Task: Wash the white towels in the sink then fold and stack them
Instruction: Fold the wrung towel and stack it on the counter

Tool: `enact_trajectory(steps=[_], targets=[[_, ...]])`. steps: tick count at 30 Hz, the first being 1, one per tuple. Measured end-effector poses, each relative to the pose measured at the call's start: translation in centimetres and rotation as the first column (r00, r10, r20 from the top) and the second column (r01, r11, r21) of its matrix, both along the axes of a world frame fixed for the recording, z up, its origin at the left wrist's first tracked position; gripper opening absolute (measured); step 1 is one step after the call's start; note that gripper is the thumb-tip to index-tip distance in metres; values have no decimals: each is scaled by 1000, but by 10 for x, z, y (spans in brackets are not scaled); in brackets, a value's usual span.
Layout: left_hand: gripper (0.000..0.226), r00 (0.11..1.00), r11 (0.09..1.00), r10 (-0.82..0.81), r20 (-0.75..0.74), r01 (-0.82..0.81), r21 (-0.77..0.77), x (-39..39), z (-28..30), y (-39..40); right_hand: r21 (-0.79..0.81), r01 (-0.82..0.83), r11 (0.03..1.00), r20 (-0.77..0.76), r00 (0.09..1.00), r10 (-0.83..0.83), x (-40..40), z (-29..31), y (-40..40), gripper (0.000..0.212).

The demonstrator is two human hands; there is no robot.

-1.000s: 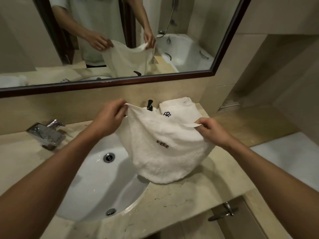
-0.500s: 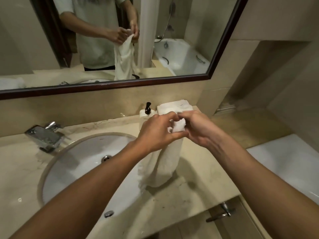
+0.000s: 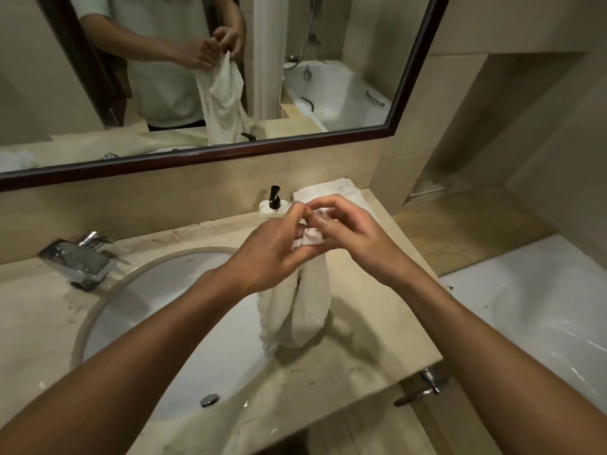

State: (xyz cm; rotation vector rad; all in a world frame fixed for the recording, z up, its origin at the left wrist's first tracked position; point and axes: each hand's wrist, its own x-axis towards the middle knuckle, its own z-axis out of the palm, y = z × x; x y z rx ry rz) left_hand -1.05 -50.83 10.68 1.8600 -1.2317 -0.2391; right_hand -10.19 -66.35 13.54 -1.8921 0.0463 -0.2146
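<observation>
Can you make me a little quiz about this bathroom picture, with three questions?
1. True or false: both hands, the left hand and the right hand, hold the top of the hanging towel.
2. What stands right beside the folded towel at the back of the counter? A) soap pump bottle B) a cup C) a toothbrush
3. Fill in: the tap is on the ___ side of the sink.

Key: 1 true. 2 A, the soap pump bottle. 3 left.
</observation>
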Motion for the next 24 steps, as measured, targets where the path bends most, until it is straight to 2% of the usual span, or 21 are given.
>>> enact_trajectory(steps=[1, 3, 5, 7, 9, 12, 14, 17, 20, 22, 24], targets=[[42, 1000, 1000, 6, -10, -6, -5, 1, 1, 1, 4, 9, 1000, 6, 1000, -9, -1, -1, -1, 33], [34, 1000, 1000, 25, 3, -25, 4, 6, 0, 3, -132, -8, 991, 19, 1000, 10, -3, -4, -1, 37], [32, 998, 999, 19, 53, -20, 32, 7, -1, 3, -334, -54, 941, 9, 998, 60, -2, -6, -1, 27], [33, 998, 999, -11, 59, 8, 43, 6, 0, 2, -425, -79, 902, -12, 997, 82, 0, -5, -6, 18], [31, 999, 999, -24, 27, 23, 37, 9, 4, 4, -427, -61, 902, -37, 998, 50, 1, -2, -15, 15], [17, 997, 1000, -20, 78, 20, 11, 19, 10, 11, -382, -15, 924, -45, 999, -3, -1, -2, -31, 7], [21, 997, 1000, -7, 81, 5, 21, 18, 11, 8, -370, -28, 929, -56, 998, 8, -3, -3, -34, 1], [33, 1000, 998, -2, 30, 0, 56, 10, 7, -7, -371, -39, 928, -48, 999, 23, -2, -4, -29, 6], [34, 1000, 998, 0, -15, 1, 68, 9, 1, -16, -283, -51, 958, -92, 995, 26, -3, -2, -30, 15], [30, 998, 996, 1, 57, -6, 87, 8, -1, -19, -277, -74, 958, -145, 989, 35, -5, -2, -35, 14], [31, 979, 992, 27, 202, -51, 113, 6, -1, -21, -308, -79, 948, -177, 984, 25, -7, -2, -37, 14]])
